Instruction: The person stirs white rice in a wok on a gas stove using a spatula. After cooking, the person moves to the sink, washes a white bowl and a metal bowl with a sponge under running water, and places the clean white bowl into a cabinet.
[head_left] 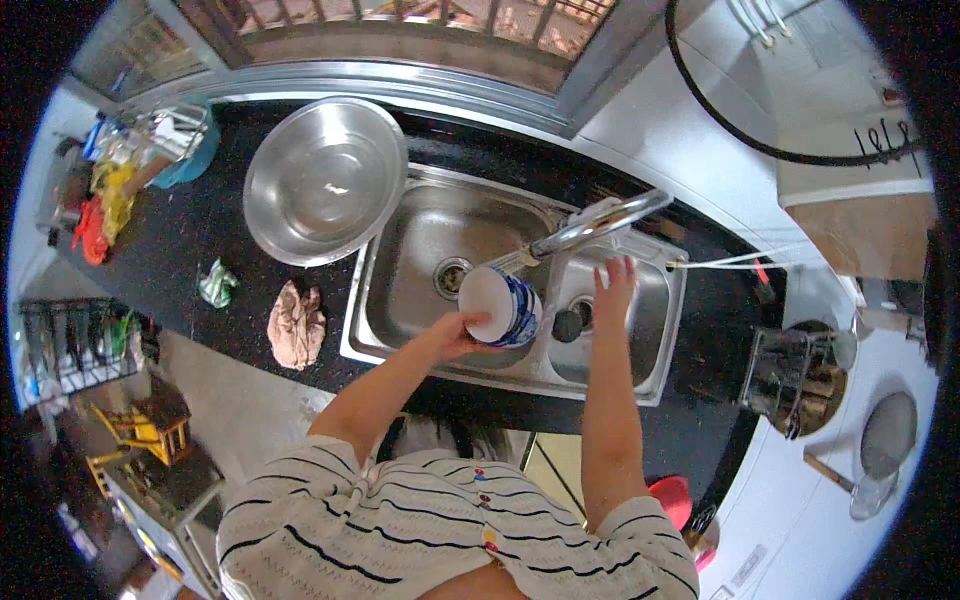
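My left hand [455, 335] is closed round the near side of a bowl [487, 303], white inside with a blue-patterned outside. The bowl is tilted on its side over the large basin [405, 235], close to the divider; whether it is a single bowl or a stack I cannot tell. My right hand [615, 290] reaches over the small basin [650, 335], empty, with its fingers stretched out. Just beyond those fingers, the chrome faucet [600, 228] arches over the sink. A dark round piece [567, 326] lies in the small basin beside its drain.
A wide metal basin [325, 185] stands left of the sink, overlapping its rim. On the black counter lie a crumpled pinkish cloth [296, 325] and a green-white wrapper [217, 284]. A blue tub [190, 155] sits far left; a metal rack [790, 375] stands right.
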